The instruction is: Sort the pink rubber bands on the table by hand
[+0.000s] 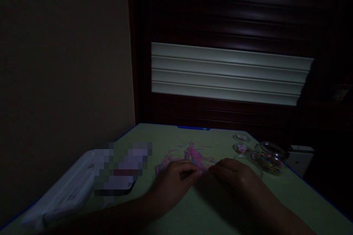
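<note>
A loose pile of small pink and purple elastic bands (194, 155) lies on the pale table, with stray ones scattered around it. My left hand (176, 176) is at the near side of the pile, its thumb and forefinger closed in a pinch. Close by on the right, my right hand (234, 172) also has its fingers pressed together, pointing at the left fingertips. A faint pinkish bit shows between the two hands, but the dim light hides what either one holds. Part of the pile is hidden behind my left hand.
At right stand a clear jar (268, 158) of colourful bands, a small container (242, 149) and a clear lid (242, 138). A white case (64, 191) lies at left beside a blurred-out item (127, 169). Wall and dark shutters border the table (162, 132); a white box (300, 158) is beyond its right edge.
</note>
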A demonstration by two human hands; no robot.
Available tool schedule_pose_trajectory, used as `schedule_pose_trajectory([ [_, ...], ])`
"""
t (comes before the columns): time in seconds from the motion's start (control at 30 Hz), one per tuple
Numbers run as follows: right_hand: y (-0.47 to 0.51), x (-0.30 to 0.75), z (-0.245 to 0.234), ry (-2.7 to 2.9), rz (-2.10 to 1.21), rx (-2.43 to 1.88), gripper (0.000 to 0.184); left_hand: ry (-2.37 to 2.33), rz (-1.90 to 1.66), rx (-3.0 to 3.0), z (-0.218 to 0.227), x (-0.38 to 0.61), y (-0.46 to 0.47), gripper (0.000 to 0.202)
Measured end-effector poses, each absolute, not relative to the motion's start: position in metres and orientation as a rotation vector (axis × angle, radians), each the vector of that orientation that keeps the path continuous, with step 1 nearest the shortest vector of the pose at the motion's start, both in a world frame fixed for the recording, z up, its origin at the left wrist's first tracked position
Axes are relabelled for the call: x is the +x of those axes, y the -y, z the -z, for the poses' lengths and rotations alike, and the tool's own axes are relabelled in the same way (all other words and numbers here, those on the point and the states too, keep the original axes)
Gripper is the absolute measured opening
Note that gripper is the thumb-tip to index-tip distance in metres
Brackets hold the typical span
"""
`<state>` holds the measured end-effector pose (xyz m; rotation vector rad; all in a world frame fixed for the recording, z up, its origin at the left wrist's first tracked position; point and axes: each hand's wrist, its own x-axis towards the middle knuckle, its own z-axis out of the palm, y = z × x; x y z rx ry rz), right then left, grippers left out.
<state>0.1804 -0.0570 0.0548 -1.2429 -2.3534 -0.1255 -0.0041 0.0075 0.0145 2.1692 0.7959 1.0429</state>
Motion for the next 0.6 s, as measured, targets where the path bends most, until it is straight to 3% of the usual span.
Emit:
schedule_pose_trajectory([
  [0.27, 0.055, 0.185, -0.054, 2.357, 0.307, -1.249, 0.030, -0.796, -1.044, 2.311, -0.017, -0.003, -0.001, 0.012],
  [0.43, 0.049, 0.196, -0.053, 2.254, 0.657, -1.205, 0.032, -0.843, -1.070, 2.350, -0.013, -0.004, -0.002, 0.013],
  [0.6, 0.052, 0.208, -0.057, 2.095, 0.904, -1.437, 0.031, -0.885, -1.065, 2.400, -0.010, -0.007, -0.005, 0.012],
])
